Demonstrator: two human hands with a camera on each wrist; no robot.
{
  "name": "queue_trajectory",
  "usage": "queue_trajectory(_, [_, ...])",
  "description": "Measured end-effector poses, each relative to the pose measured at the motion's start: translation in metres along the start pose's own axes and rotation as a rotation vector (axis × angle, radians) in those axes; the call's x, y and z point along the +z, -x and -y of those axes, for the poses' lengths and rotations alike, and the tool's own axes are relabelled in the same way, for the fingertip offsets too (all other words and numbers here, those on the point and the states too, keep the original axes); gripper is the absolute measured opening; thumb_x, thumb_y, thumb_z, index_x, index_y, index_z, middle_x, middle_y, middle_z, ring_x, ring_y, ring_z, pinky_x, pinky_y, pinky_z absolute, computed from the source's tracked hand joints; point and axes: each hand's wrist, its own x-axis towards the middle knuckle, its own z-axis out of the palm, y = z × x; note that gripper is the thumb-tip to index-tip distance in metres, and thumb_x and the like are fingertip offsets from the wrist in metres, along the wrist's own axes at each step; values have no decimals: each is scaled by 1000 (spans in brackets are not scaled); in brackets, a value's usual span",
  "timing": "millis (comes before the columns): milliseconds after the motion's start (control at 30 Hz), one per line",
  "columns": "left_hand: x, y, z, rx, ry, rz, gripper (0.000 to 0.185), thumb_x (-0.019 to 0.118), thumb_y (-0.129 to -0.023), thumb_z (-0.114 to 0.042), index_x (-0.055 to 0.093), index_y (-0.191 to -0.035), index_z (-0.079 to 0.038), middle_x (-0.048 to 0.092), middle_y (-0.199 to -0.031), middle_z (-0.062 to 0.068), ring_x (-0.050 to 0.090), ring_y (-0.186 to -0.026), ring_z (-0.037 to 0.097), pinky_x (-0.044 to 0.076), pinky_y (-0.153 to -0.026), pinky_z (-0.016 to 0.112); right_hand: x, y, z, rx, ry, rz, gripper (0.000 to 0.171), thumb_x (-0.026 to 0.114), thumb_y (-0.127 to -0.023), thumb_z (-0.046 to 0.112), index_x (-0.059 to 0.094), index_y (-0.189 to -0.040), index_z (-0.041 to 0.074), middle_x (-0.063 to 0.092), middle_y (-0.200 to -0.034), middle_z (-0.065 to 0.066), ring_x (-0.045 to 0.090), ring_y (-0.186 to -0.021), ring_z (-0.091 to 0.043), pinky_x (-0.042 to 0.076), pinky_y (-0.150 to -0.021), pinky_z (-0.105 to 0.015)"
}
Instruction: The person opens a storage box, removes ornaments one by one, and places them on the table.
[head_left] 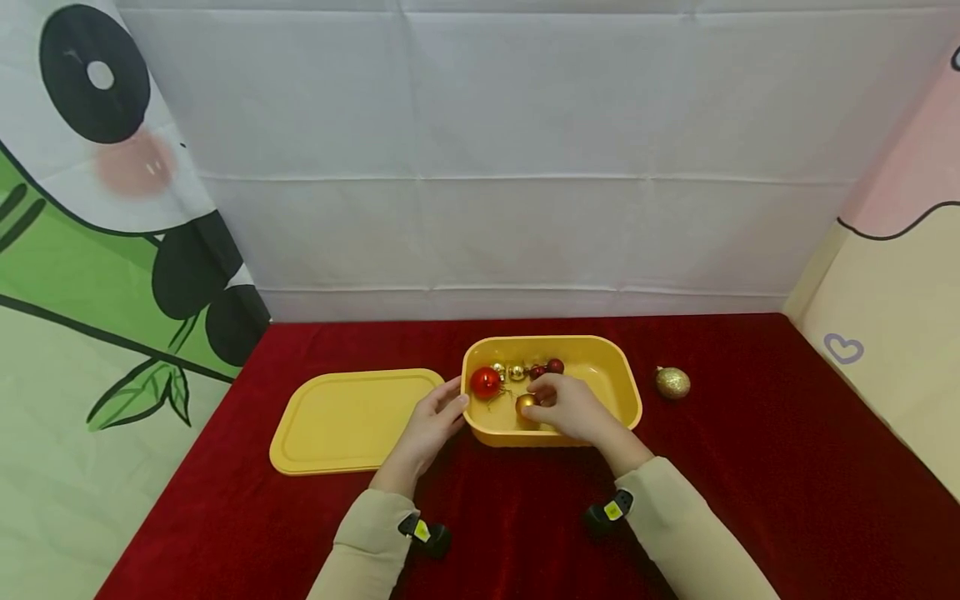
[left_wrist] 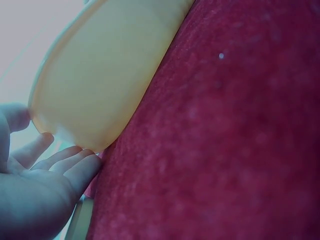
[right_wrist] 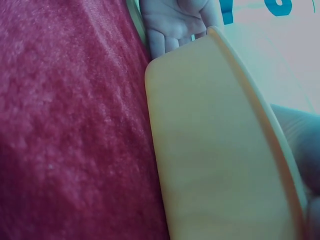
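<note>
A yellow plastic tub (head_left: 626, 392) stands on the red cloth, and its outer wall fills the left wrist view (left_wrist: 100, 75) and the right wrist view (right_wrist: 215, 165). My left hand (head_left: 431, 421) rests against the tub's left end, thumb at the rim and fingers (left_wrist: 75, 162) straight along the wall. My right hand (head_left: 566, 408) reaches inside the tub, its fingers curled on a gold ball (head_left: 525, 406). Also inside lie a shiny red ball (head_left: 485, 382) and several small gold and red balls (head_left: 525, 369).
A matching yellow lid (head_left: 352, 419) lies flat to the left of the tub. A glittery gold ball (head_left: 672, 382) sits on the red cloth (head_left: 750, 450) to the tub's right. White backdrop behind; printed panels stand on both sides.
</note>
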Motion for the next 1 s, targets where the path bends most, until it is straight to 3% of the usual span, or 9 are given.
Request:
queue_trajectory(367, [4,-2,3,5,9,3,49,48,-100,-18,35,-145,-5,38,-147,21,41,-133,35,35,-109,50,-8,4,-5,-43,-48,-69,31,74,-81,24,68,-106,7,69,-94,-5,64,-84,-16,54,-76,-30])
queue_trajectory(833, [2,-3,3,-1,0,-13,49,48,-100,-18,36,-145,-5,39,-146,22,42,-132,35,36,-108,49,-25,15,-13,-74,-163,-130,36,72,-82,15,64,-114,0,69,-101,-16,67,-91,-26,55,-73,-25])
queue_trajectory(1000, [2,-4,4,3,3,-18,49,48,-100,-16,35,-145,-4,39,-145,23,42,-132,35,37,-108,50,-32,21,-15,-80,-181,-152,36,72,-83,13,63,-115,0,68,-104,-18,66,-94,-29,56,-74,-29])
